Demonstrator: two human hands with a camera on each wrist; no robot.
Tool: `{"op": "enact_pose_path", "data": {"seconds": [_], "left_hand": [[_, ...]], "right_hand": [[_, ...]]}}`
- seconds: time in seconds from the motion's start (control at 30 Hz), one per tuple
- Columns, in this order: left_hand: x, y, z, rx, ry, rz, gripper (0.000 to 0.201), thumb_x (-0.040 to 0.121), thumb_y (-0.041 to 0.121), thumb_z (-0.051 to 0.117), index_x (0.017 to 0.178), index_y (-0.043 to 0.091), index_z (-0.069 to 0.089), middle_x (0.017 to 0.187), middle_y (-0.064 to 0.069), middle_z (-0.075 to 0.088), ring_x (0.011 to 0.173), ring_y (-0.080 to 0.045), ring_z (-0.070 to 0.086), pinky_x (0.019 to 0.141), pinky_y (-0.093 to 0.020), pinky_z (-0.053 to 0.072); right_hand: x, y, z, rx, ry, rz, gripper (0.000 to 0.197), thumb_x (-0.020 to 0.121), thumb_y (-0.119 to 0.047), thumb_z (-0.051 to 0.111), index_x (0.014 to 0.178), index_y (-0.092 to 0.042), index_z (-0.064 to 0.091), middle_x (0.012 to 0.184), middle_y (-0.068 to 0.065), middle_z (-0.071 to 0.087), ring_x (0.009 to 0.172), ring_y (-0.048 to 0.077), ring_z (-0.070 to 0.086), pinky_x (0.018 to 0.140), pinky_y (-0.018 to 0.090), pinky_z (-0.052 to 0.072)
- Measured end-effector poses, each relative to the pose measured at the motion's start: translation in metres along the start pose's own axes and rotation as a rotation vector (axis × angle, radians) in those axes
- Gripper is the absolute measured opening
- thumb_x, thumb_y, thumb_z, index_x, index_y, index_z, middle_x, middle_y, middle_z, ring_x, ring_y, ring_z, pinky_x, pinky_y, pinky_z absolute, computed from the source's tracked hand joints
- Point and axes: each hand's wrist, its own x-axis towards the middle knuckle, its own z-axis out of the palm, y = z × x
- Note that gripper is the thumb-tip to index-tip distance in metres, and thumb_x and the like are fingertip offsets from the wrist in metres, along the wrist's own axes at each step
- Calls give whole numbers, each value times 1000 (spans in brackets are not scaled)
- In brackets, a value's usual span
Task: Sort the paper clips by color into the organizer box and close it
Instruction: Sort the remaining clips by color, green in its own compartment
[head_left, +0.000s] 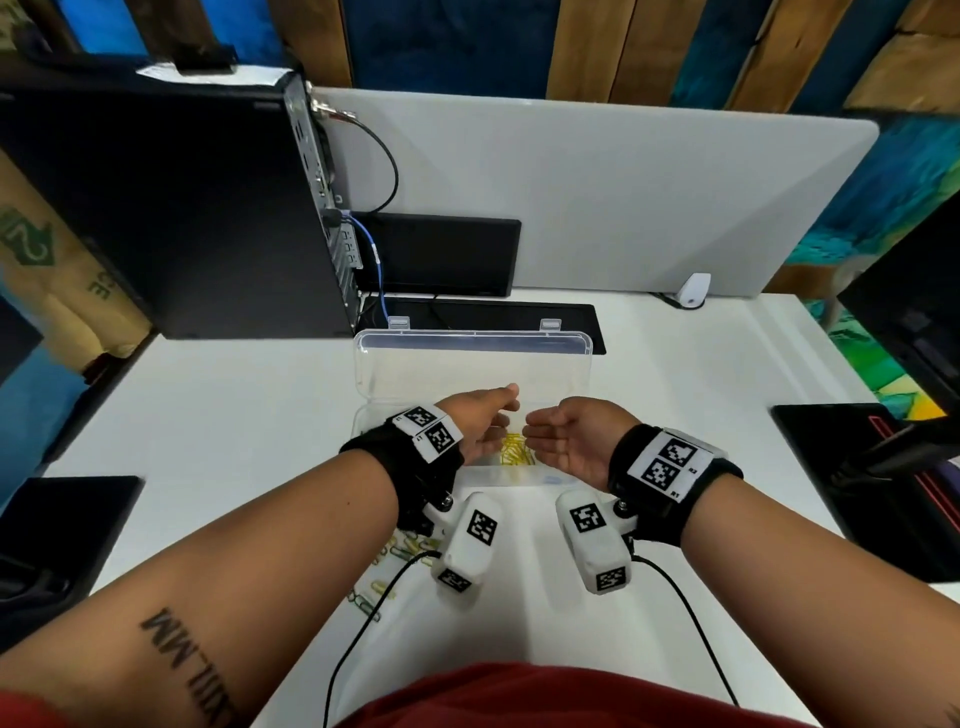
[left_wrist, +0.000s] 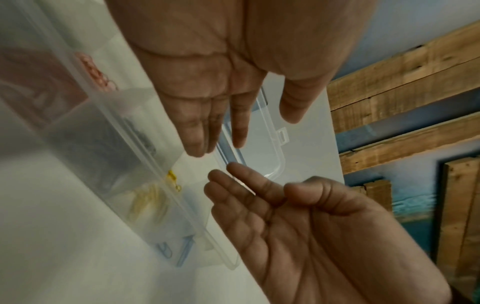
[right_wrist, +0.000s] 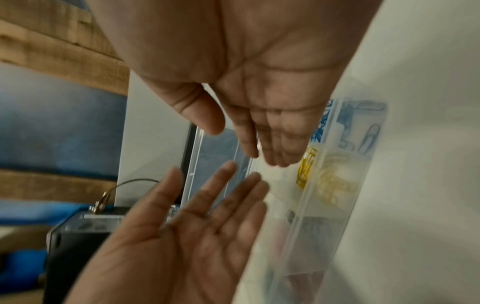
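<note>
Left hand: the left hand hovers palm-in over the organizer box, fingers straight, holding nothing.
Right hand: the right hand faces it, fingers relaxed and loosely spread, empty, fingertips close to the left's but apart.
Box: clear, on the white bench, lid standing open behind the hands.
Sorted clips: yellow clips in one compartment, blue clips in the next.
Loose clips: a mixed pile on the bench nearer the person, under the left wrist.
</note>
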Motion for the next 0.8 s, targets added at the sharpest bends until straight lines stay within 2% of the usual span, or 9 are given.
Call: {"op": "enact_pose_path", "data": {"seconds": [0.07,0.13,0.2,0.27,0.4,0.53,0.63,0.73,0.8], "left_hand": [[-10,2,-11,10,-21,66,19,96,27,48,83,15,54,81,-3,53,69,-14,53,65,-23,46],[-22,2,-27,64,7,135,13,95,21,49,86,14,55,77,-3,56,62,-14,55,57,-23,46],[-32,-1,-47,221,76,209,10,94,18,51,86,15,57,72,-1,56,50,-9,53,45,-16,40],[-41,-10,-71,421,152,281,15,93,18,52,80,19,58,66,2,55,44,-6,50,40,-14,37],[-58,-37,-115,607,254,294,18,88,16,58,72,23,59,66,5,58,56,-11,49,54,-21,41],[-68,-67,-142,860,221,223,17,81,17,64,69,27,58,69,7,56,63,-9,49,68,-24,43],[-70,-92,-150,1045,187,174,19,80,22,62,67,32,53,68,11,53,67,-7,50,68,-20,42],[-68,-109,-148,1184,172,167,8,83,25,59,89,29,62,78,10,52,84,-13,56,73,-20,41],[-63,-116,-145,1243,141,145,24,86,26,58,109,25,61,96,5,54,100,-17,57,85,-24,43]], "right_hand": [[-5,0,2,-86,3,-55,24,92,-2,34,89,-4,57,86,11,58,78,21,57,69,26,49],[-7,1,6,-226,26,-103,25,93,-1,35,81,-8,56,78,10,56,68,20,54,62,27,47],[-8,3,9,-391,27,-149,24,93,0,38,78,-11,55,74,8,54,62,18,51,56,27,44],[-9,10,15,-576,15,-193,23,92,-3,42,78,-15,56,76,5,56,63,17,53,56,25,44],[-10,27,32,-892,-20,-319,19,91,-6,44,86,-18,58,79,-3,57,68,11,55,57,21,44],[-9,42,51,-1233,-136,-393,21,88,-8,50,99,-17,66,84,-8,57,81,12,54,65,19,40],[-5,56,63,-1454,-237,-399,25,87,-12,50,105,-15,67,96,-7,63,91,11,56,71,17,40],[4,69,73,-1626,-288,-337,27,86,-14,54,110,-17,65,115,0,65,107,19,58,87,23,44],[9,78,79,-1737,-278,-336,33,83,-19,60,116,-21,62,118,3,59,111,22,55,93,28,45]]}}
